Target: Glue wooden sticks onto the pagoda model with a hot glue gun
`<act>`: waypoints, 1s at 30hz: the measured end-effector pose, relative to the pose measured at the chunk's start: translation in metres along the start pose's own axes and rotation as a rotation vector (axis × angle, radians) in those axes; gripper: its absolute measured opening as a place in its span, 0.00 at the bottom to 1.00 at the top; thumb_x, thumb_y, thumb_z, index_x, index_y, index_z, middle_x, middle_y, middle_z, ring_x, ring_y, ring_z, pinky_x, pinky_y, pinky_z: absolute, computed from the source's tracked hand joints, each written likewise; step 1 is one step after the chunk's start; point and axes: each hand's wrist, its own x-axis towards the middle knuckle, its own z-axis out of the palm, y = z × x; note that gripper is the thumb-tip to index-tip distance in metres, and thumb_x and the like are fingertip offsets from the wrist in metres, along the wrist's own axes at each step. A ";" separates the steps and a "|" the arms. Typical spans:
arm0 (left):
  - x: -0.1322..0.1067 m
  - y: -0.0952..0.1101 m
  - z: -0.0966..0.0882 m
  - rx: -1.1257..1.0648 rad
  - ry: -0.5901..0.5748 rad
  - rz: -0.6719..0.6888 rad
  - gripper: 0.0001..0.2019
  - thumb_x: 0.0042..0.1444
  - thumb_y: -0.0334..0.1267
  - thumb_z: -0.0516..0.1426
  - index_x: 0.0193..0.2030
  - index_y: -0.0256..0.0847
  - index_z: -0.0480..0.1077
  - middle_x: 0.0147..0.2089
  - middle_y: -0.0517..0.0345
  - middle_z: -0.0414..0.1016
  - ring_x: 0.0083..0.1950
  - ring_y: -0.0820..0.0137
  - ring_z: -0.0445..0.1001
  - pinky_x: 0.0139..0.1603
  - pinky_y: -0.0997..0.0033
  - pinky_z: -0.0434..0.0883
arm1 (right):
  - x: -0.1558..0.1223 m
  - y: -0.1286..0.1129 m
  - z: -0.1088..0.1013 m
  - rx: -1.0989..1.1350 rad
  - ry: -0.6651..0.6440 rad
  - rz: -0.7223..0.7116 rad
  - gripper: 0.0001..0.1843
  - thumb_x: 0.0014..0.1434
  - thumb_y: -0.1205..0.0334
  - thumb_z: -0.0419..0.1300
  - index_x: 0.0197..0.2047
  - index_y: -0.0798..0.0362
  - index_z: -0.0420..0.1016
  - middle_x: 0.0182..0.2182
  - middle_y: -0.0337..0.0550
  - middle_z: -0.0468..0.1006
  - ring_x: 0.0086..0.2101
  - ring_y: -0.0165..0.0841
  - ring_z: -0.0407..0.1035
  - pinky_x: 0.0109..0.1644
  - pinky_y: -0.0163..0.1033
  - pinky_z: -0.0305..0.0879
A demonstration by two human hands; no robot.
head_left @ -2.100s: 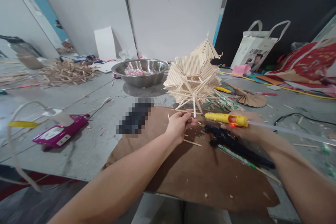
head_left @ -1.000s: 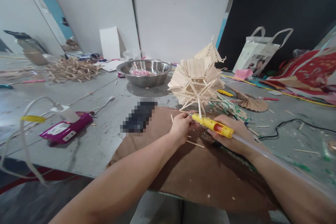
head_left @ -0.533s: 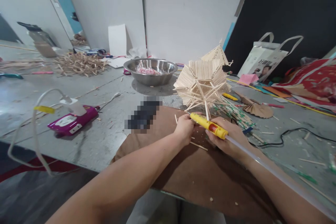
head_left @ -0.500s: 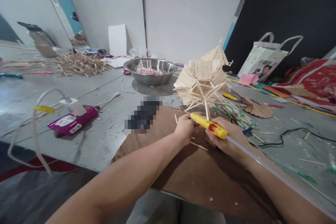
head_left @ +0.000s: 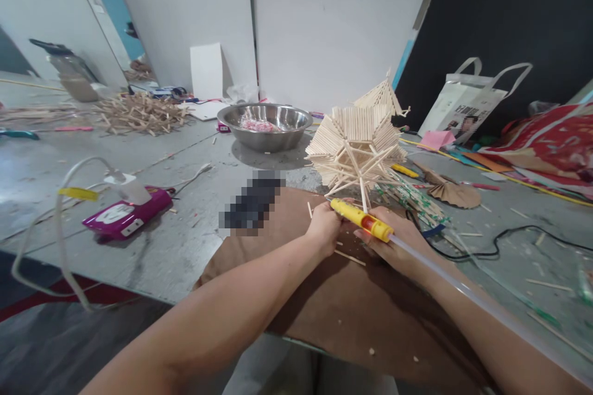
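My right hand (head_left: 398,237) is wrapped round a yellow hot glue gun (head_left: 354,216), with a long clear glue stick (head_left: 430,271) running back from its rear over my forearm. The nozzle points left, towards my left hand (head_left: 324,225). That hand is closed beside the nozzle, and whatever its fingertips pinch is hidden. Just beyond both hands stands a model built of thin wooden sticks (head_left: 356,151), its lower sticks reaching down behind the glue gun. Under my hands lies a brown board (head_left: 333,308) with loose sticks and crumbs on it.
A steel bowl (head_left: 264,136) holding a pink-and-white bundle stands behind. At left are a purple power strip (head_left: 127,216) with a white plug and a pile of sticks (head_left: 139,114). Green-tipped sticks (head_left: 417,197), a black cable (head_left: 509,234) and a white bag (head_left: 463,105) lie right.
My right hand and the glue gun have moved slightly left, bringing the nozzle closer to my left hand. My left hand and the stick model stay nearly the same.
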 end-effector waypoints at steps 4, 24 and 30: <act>0.001 -0.001 -0.001 -0.002 -0.008 0.010 0.08 0.38 0.20 0.54 0.24 0.33 0.70 0.20 0.57 0.72 0.21 0.75 0.69 0.24 0.78 0.68 | 0.000 -0.001 0.000 0.003 0.000 0.010 0.13 0.55 0.53 0.48 0.38 0.52 0.63 0.32 0.45 0.73 0.33 0.36 0.70 0.32 0.37 0.63; 0.000 0.001 -0.003 0.024 -0.031 -0.037 0.05 0.46 0.24 0.54 0.31 0.30 0.69 0.22 0.56 0.71 0.19 0.76 0.69 0.20 0.79 0.68 | -0.020 0.024 -0.012 0.020 0.042 0.022 0.13 0.54 0.50 0.50 0.37 0.50 0.63 0.31 0.42 0.73 0.32 0.34 0.69 0.33 0.36 0.63; -0.001 0.004 -0.004 0.038 -0.039 -0.056 0.02 0.48 0.26 0.55 0.31 0.30 0.68 0.25 0.55 0.71 0.20 0.77 0.70 0.20 0.80 0.68 | -0.022 0.039 -0.021 -0.033 0.115 0.026 0.11 0.53 0.52 0.52 0.34 0.50 0.64 0.27 0.41 0.73 0.28 0.33 0.68 0.28 0.36 0.62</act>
